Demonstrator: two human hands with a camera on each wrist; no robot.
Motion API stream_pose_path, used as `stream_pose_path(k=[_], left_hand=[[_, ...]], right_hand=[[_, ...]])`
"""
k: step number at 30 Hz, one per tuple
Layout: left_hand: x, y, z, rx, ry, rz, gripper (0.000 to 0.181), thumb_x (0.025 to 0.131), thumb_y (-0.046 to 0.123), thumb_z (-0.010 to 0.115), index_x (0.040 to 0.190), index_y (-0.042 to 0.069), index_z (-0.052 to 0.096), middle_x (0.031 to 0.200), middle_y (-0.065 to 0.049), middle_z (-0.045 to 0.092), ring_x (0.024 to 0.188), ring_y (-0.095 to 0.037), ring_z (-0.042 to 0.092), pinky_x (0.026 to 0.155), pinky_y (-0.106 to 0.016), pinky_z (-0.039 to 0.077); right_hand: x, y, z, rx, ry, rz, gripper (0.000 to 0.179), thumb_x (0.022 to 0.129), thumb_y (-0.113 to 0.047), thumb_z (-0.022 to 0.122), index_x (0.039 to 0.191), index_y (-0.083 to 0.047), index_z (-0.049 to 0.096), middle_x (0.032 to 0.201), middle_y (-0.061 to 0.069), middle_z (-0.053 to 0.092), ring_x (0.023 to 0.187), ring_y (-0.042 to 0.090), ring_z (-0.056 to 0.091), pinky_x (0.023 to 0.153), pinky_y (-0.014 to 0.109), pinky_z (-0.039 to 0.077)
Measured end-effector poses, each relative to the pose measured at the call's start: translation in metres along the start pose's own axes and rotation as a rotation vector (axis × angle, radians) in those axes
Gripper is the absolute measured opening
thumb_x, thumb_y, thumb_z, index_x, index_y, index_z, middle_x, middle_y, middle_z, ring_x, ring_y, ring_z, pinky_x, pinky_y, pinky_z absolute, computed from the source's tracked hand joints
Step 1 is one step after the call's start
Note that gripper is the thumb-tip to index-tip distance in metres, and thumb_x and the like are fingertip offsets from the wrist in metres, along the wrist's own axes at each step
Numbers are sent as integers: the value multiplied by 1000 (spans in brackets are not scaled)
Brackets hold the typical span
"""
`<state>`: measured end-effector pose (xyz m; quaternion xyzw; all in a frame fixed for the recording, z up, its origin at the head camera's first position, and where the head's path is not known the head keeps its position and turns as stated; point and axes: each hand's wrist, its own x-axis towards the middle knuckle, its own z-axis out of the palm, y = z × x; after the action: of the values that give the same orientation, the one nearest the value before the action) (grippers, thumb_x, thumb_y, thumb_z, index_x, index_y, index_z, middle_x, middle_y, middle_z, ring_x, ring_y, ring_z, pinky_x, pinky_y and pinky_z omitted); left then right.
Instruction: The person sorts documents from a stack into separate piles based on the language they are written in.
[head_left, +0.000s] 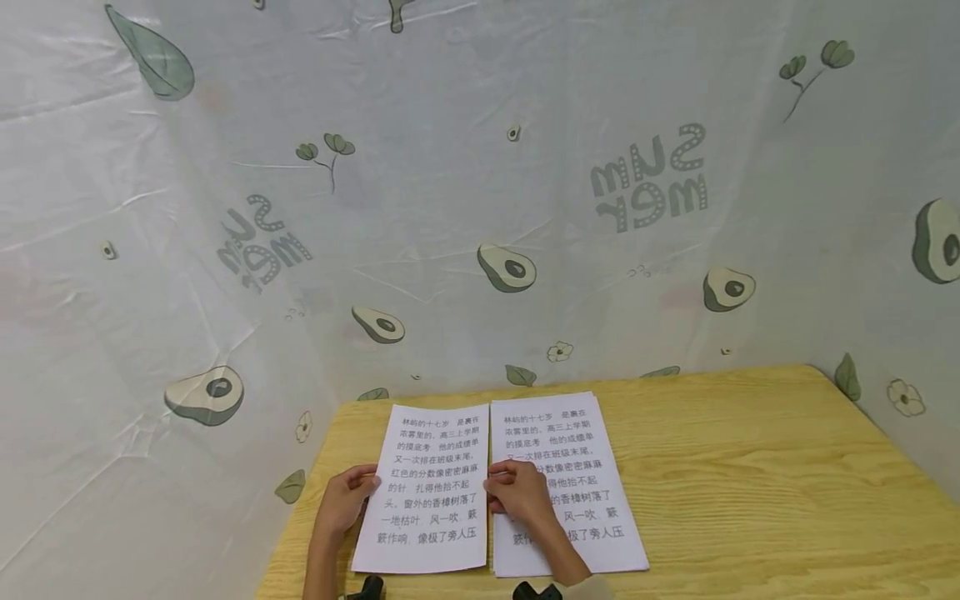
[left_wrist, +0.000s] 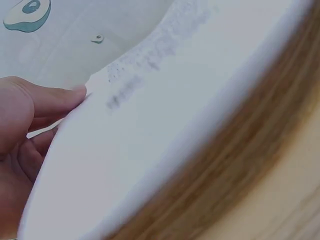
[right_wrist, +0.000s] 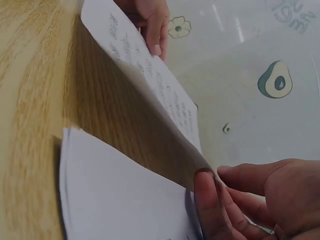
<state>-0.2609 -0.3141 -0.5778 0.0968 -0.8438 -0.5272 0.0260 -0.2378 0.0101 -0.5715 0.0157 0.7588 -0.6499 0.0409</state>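
Clearly, your left hand (head_left: 348, 498) pinches a raised printed sheet (head_left: 427, 492), thumb on top; your right hand (head_left: 522, 493), over the paper stack (head_left: 588, 475), pinches the sheet's opposite edge

Paper sheet (head_left: 423, 492): over table (head_left: 712, 475), left part. Paper stack (head_left: 585, 492): on table, right of sheet. Curtain (head_left: 435, 208): behind table.

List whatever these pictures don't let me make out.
Head view: some characters on the paper stack, covered by the right hand.
Left wrist view: print on the held paper, too blurred to read.
Right wrist view: the paper stack's remainder, cut off by the bottom edge.
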Motion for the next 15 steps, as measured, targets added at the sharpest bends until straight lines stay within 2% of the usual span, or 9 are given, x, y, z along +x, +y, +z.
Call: stream_pose_path(k=[8, 15], left_hand=[[-9, 12, -11, 191, 14, -15, 36, 105, 21, 68, 132, -4, 71, 108, -18, 76, 82, -20, 69, 66, -28, 55], [-11, 18, -11, 177, 34, 4, 38, 106, 23, 68, 133, -3, 70, 108, -18, 75, 83, -20, 70, 66, -27, 55]], right_hand=[[-2, -4, -7, -22, 9, -14, 28, 94, -10, 78, 116, 6, 75, 87, 9, 75, 65, 12, 70, 60, 27, 62], [0, -5, -16, -20, -4, -9, 29, 96, -13, 77, 117, 5, 74, 89, 10, 75, 68, 13, 72, 62, 29, 63]])
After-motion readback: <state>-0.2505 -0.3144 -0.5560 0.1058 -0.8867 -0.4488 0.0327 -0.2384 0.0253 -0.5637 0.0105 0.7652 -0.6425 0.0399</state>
